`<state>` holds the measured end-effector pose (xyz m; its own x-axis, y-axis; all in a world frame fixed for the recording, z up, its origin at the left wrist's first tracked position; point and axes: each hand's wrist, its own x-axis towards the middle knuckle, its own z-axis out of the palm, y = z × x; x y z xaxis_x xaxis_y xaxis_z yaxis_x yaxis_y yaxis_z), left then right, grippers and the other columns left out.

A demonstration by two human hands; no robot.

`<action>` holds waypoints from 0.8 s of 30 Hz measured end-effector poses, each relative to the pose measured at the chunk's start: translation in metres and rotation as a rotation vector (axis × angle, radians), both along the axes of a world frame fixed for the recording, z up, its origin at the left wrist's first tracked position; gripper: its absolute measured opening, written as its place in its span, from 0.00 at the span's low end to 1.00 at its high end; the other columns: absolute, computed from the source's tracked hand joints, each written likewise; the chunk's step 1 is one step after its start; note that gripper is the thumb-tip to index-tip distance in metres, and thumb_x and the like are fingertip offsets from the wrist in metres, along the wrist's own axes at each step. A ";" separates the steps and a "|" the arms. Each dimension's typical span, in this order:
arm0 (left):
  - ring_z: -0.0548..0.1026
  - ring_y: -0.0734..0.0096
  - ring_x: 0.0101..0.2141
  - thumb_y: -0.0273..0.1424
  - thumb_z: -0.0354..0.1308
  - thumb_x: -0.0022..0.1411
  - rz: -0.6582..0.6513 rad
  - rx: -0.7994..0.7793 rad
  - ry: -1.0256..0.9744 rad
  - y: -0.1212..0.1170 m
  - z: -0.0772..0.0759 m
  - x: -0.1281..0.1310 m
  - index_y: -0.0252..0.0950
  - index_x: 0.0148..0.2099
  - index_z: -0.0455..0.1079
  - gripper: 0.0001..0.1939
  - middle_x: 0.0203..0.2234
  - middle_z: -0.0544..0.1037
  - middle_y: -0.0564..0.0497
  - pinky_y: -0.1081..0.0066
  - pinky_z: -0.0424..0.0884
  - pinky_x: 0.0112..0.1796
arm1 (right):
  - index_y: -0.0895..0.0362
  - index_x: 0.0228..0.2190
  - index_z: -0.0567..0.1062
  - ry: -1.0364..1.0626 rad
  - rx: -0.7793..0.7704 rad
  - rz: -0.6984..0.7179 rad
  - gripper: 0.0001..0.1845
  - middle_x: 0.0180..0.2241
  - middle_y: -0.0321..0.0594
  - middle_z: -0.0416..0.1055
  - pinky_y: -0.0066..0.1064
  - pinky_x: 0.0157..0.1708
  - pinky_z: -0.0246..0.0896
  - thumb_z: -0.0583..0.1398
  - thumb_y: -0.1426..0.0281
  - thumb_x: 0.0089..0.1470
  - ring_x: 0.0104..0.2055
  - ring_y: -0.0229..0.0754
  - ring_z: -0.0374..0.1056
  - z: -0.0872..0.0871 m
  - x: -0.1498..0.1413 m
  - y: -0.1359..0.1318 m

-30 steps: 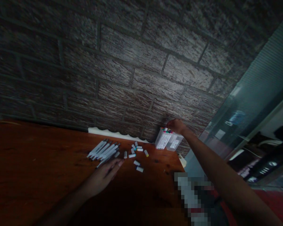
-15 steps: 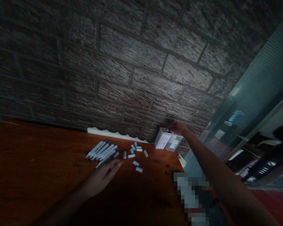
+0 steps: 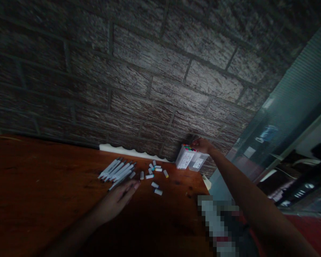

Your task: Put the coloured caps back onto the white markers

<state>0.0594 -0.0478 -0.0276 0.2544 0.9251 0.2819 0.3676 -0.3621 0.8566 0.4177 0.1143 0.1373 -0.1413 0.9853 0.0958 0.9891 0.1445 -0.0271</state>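
Left hand point(image 3: 123, 195), half-curled, grip unclear, has white markers point(image 3: 119, 172) at eleven o'clock, caps point(image 3: 149, 176) at two; right hand point(image 3: 201, 145), bunched narrow, contents hidden, is above the plastic marker box point(image 3: 186, 159).

The table point(image 3: 56, 175) has a reddish-brown colour. White are the markers point(image 3: 116, 170), with dark ends, and the loose caps point(image 3: 158, 192), some with blue or yellow ends. The wall point(image 3: 171, 92) shows a grey-brown brick pattern. The marker tops point(image 3: 187, 147) are multicoloured.

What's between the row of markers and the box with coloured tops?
Loose white caps, some with coloured ends, scattered on the wooden table; shows in the head view.
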 end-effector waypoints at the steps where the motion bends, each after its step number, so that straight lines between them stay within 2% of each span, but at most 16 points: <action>1: 0.73 0.66 0.31 0.49 0.46 0.63 0.007 0.005 -0.007 0.000 0.000 0.000 0.39 0.44 0.73 0.23 0.24 0.74 0.51 0.72 0.70 0.33 | 0.56 0.31 0.80 0.014 -0.010 0.007 0.13 0.26 0.36 0.76 0.23 0.29 0.59 0.57 0.63 0.55 0.28 0.37 0.70 0.000 0.000 -0.001; 7: 0.73 0.67 0.30 0.49 0.47 0.62 0.029 0.019 0.003 -0.001 0.003 0.001 0.39 0.44 0.74 0.23 0.24 0.74 0.51 0.72 0.70 0.33 | 0.56 0.34 0.79 0.091 -0.066 0.017 0.15 0.23 0.34 0.74 0.23 0.26 0.59 0.53 0.64 0.57 0.25 0.35 0.68 -0.004 0.002 0.001; 11: 0.72 0.67 0.29 0.49 0.46 0.63 0.002 0.017 0.009 0.000 0.003 0.000 0.38 0.44 0.73 0.24 0.21 0.72 0.52 0.72 0.70 0.33 | 0.57 0.35 0.78 0.101 -0.051 0.019 0.15 0.25 0.35 0.74 0.23 0.26 0.58 0.53 0.65 0.57 0.26 0.35 0.68 -0.007 0.005 0.004; 16: 0.73 0.66 0.31 0.49 0.46 0.63 0.015 -0.009 0.035 0.001 0.003 0.000 0.39 0.44 0.73 0.23 0.24 0.74 0.52 0.71 0.71 0.35 | 0.56 0.35 0.79 0.096 -0.057 0.024 0.15 0.25 0.37 0.75 0.23 0.26 0.59 0.54 0.65 0.57 0.26 0.36 0.68 -0.008 0.004 0.005; 21: 0.74 0.65 0.33 0.49 0.47 0.63 0.010 0.019 0.034 0.002 0.000 -0.002 0.40 0.44 0.73 0.22 0.24 0.74 0.52 0.70 0.70 0.37 | 0.57 0.37 0.80 0.099 0.028 0.029 0.14 0.26 0.39 0.76 0.25 0.29 0.59 0.54 0.68 0.56 0.27 0.38 0.70 -0.004 0.004 0.004; 24: 0.74 0.64 0.35 0.48 0.47 0.63 -0.001 0.026 0.026 0.004 -0.001 -0.003 0.40 0.42 0.73 0.21 0.25 0.74 0.52 0.70 0.70 0.38 | 0.58 0.37 0.80 0.161 0.140 -0.024 0.15 0.27 0.41 0.77 0.26 0.31 0.60 0.54 0.68 0.56 0.29 0.40 0.71 -0.001 0.008 0.000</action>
